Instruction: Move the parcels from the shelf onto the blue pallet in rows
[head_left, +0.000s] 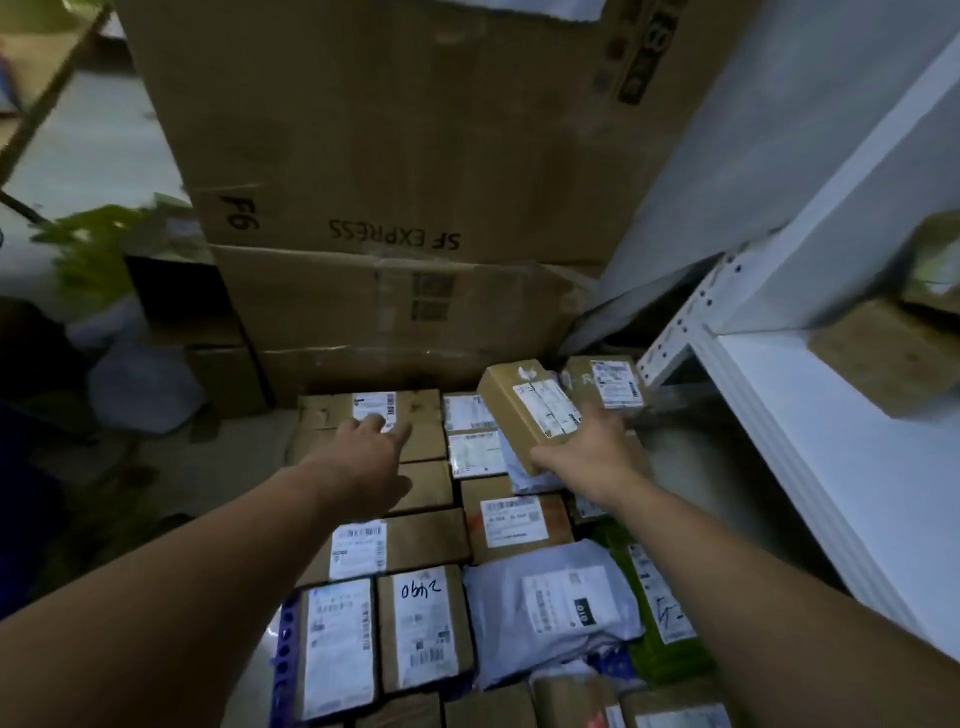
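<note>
Nearest, the pallet (284, 649) shows only as a blue strip at the lower left, because parcels (423, 629) cover it in tight rows with labels upward. A grey bag (550, 597) lies among them on the right side. I judge the task is far along, with free place mainly at the back.

Further out, the left hand (371, 447) reaches with straight, spread fingers onto a back parcel (332, 410) and holds nothing. Probably it steadies the row. The right hand (587, 452) holds a small box (530, 410) by its near end, thumb along the edge, the fingers partly hidden behind it. The box is tilted above the back right part of the stack and not yet set down, so it can slide into the row.

Behind stand big cartons (395, 156), which close the back like a wall. On the right is the white shelf (831, 441), with a brown parcel (883, 358) waiting on it.
</note>
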